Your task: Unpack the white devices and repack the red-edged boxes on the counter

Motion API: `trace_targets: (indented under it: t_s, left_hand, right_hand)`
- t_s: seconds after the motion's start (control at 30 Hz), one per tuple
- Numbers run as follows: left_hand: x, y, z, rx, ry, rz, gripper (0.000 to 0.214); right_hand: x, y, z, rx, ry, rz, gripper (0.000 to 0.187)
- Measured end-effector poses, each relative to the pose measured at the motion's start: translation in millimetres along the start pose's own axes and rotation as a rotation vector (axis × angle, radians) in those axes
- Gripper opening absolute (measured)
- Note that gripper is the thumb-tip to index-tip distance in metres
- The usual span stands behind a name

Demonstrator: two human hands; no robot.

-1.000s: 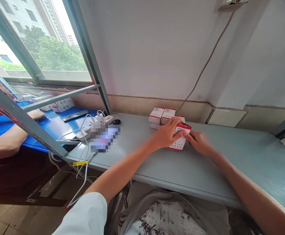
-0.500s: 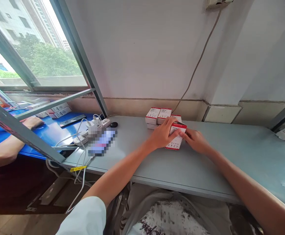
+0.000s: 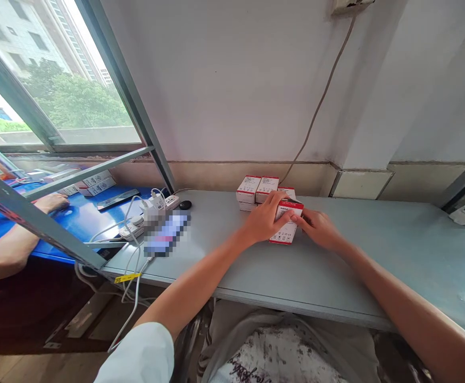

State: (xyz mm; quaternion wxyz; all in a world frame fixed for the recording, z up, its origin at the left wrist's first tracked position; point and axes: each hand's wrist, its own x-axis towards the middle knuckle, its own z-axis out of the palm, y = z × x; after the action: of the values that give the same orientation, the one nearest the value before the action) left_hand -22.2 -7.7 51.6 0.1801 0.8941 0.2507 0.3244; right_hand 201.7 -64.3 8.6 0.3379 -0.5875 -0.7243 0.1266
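L hand (image 3: 267, 219) + R hand (image 3: 319, 229) both on 1 held box (image 3: 285, 231), white w/ red trim, approx. mid-width of the grey desk (image 3: 384, 226), nearer back edge than front. L hand wraps top/L side, thumb across front face; R hand grips R side, thumb close to L thumb, its other fingers mostly hidden behind box. So box is pinched btwn both hands; front face toward wearer. Can't tell if box bottom touches desk.

Progress: stacked boxes (image 3: 249, 187) just beyond, by desk's back edge; 2 on upper level w/ at least 1 below, another lower box (image 3: 287, 191) to their R, partly behind L hand. These look finished (judgement). Held box isn't in the stack yet; dark strip at its top, prob. a gap or flap, so closing may not be done, can't confirm.

Text: red band on held box reads approx. "DETECTOR", 1st letters blurry; small print below + row of symbols nr bottom, unreadable except poss. a CE mark. Stack labels: print too small. Yellow tag (image 3: 127, 278) on cable at desk's front edge, L end: illegible. Phone (image 3: 166, 234) nr L end: pixelated, n/a. No brand legible.
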Motion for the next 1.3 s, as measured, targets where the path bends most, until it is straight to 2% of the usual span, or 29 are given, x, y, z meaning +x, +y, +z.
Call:
trace_targets:
  t_s: [1.3]
  left_hand:
    - [-0.4,-0.6,0.0,-0.002,-0.011,0.004,0.040]
  right_hand:
    - [1.4,1.0,1.6,0.007,-0.011,0.016,0.069]
